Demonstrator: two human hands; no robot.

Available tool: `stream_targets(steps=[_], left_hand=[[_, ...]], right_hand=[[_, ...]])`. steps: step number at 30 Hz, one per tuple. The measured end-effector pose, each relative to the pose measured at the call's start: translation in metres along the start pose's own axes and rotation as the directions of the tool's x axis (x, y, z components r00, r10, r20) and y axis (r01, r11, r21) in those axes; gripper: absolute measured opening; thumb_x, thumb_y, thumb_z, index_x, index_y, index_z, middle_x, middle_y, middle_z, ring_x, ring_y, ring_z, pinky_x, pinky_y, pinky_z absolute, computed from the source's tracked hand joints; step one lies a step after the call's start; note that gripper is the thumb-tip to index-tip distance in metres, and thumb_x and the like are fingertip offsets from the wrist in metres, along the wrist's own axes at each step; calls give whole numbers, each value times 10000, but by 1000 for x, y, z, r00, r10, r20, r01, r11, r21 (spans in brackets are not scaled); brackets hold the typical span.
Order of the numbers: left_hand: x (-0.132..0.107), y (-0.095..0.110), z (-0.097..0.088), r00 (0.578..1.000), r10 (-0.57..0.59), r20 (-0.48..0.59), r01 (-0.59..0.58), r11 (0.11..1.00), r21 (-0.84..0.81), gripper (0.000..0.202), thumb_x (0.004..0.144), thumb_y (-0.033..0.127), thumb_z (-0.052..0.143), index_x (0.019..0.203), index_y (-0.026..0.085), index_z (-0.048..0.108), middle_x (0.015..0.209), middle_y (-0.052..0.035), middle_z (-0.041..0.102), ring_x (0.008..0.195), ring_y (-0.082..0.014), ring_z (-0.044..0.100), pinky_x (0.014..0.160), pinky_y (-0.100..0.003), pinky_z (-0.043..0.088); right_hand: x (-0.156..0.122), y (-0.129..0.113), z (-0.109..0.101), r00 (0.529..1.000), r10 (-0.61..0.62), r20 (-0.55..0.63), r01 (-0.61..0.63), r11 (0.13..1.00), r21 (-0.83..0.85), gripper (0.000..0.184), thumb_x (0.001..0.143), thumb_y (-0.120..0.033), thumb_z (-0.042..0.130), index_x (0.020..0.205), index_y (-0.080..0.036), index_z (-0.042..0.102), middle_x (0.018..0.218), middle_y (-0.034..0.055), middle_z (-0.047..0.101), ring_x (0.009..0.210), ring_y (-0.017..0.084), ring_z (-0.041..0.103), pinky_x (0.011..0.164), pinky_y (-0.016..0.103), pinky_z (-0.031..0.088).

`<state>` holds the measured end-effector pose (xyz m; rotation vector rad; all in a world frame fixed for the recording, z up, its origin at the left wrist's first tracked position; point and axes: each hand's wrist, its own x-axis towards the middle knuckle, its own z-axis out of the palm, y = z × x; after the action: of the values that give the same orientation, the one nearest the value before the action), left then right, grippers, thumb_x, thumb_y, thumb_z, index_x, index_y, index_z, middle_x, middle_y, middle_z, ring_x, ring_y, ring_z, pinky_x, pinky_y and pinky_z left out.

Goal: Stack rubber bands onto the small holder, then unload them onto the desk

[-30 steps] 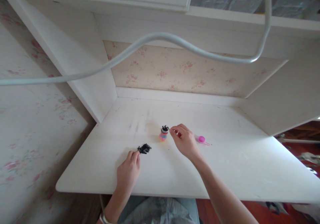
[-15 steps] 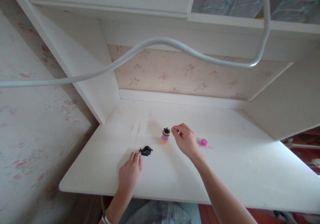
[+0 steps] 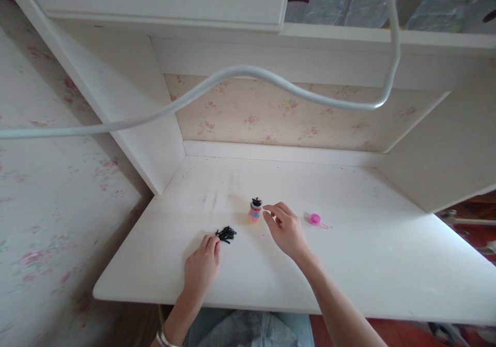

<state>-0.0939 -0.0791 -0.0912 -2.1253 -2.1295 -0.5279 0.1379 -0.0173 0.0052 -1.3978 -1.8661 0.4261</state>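
Observation:
A small pile of black hair ties lies on the white desk. My left hand rests beside it, fingers curled, with the fingertips touching the pile's left edge. A small pink, blue and orange container stands upright in the middle of the desk with black ties sticking out of its top. My right hand is just right of the container, thumb and forefinger close together near its rim; what they pinch, if anything, is too small to see.
A pink lid lies on the desk right of my right hand. A grey cable hangs across the view. White cabinet walls enclose the desk at the left, back and right, with a shelf of packages above.
My right hand has dropped slightly from the container's top and its fingers have loosened. My left hand stays at the black pile. The camera has shifted a little.

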Motion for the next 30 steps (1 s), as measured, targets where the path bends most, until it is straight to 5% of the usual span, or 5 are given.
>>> stream_targets(steps=[4,9,16,22,30], left_hand=[[3,0,-5,999,-14,52,18,997,-75,234,947,289,375,930,230,601,928,-29,645,649,-136,619,492,-227,373],[16,-10,-8,999,8,42,7,940,-340,234,946,306,361,953,214,576,948,-48,642,821,-172,643,719,-282,499],[44,-11,-14,994,-94,62,113,828,-549,301,913,416,409,896,189,605,891,-61,680,823,-193,650,750,-312,511],[67,25,-43,975,-155,157,221,705,-674,364,882,499,449,908,179,622,825,-32,685,696,-161,630,644,-266,487],[100,82,-57,993,-110,47,109,660,-744,310,890,449,468,907,177,616,740,-6,643,608,-116,565,586,-224,434]], right_hand=[[-27,23,10,996,92,16,-94,989,117,321,930,-391,430,942,-207,692,829,40,607,581,107,514,568,231,427],[-78,57,23,972,234,34,-236,962,134,376,918,-459,420,918,-208,700,769,36,608,541,126,517,541,254,436],[-102,65,27,957,285,55,-290,949,126,353,925,-440,417,935,-215,689,824,46,627,603,140,559,579,255,440],[-95,66,28,954,293,62,-299,946,122,330,929,-421,422,935,-219,682,828,33,619,601,135,554,606,255,430],[-98,64,27,957,279,75,-286,952,110,317,940,-383,405,948,-221,677,842,34,616,604,127,554,601,245,415]])
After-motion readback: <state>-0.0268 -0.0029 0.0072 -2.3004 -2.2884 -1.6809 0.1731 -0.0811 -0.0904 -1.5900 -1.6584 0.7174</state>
